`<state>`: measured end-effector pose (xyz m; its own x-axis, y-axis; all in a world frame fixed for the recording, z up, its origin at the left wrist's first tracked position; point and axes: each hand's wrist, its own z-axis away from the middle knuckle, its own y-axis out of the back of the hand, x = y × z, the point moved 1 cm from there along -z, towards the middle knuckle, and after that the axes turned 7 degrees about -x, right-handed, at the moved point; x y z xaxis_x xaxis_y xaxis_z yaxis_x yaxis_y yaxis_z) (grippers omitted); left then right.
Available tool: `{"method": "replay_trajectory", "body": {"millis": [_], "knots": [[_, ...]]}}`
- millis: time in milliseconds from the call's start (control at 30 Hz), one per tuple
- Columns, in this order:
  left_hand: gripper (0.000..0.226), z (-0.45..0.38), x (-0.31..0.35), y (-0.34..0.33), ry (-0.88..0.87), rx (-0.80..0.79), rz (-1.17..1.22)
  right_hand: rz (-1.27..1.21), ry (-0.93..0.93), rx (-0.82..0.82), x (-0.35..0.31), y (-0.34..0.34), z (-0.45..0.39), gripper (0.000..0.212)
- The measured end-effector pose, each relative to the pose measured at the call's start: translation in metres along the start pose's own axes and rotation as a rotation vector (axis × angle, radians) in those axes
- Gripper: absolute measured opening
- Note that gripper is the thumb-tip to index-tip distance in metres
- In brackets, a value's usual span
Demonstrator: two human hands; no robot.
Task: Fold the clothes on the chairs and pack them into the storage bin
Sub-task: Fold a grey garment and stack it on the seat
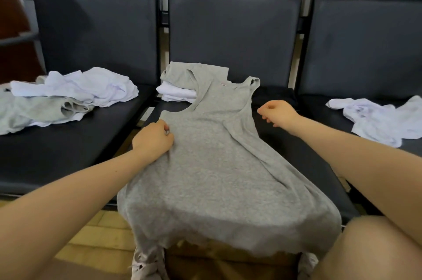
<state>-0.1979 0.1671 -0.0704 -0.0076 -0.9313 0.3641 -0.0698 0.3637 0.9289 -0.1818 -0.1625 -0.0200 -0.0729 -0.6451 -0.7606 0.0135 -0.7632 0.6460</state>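
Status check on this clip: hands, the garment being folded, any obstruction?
Left hand pinching left edge of grey tank top, which lies flat on middle chair seat. Right hand curled, holding nothing, beside top. Folded stack under the straps.

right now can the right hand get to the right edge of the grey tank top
Probably yes. The right hand hangs just beside the grey tank top, holding nothing, with only bare seat between them. The left hand grips the opposite edge.
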Motion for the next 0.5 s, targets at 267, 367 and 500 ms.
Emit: {"method": "replay_trajectory", "body": {"millis": [267, 367, 500], "knots": [[0.026, 0.000, -0.001, -0.006, -0.004, 0.082, -0.004, 0.510, 0.174, -0.144, 0.011, -0.032, 0.004, 0.027], [0.026, -0.001, -0.001, -0.004, 0.023, 0.098, 0.013, 0.597, 0.208, -0.082, 0.015, -0.030, 0.009, 0.026], [0.026, -0.001, 0.000, 0.000, 0.052, 0.098, 0.084, 0.541, 0.183, 0.011, 0.022, -0.022, 0.012, 0.021]]}}
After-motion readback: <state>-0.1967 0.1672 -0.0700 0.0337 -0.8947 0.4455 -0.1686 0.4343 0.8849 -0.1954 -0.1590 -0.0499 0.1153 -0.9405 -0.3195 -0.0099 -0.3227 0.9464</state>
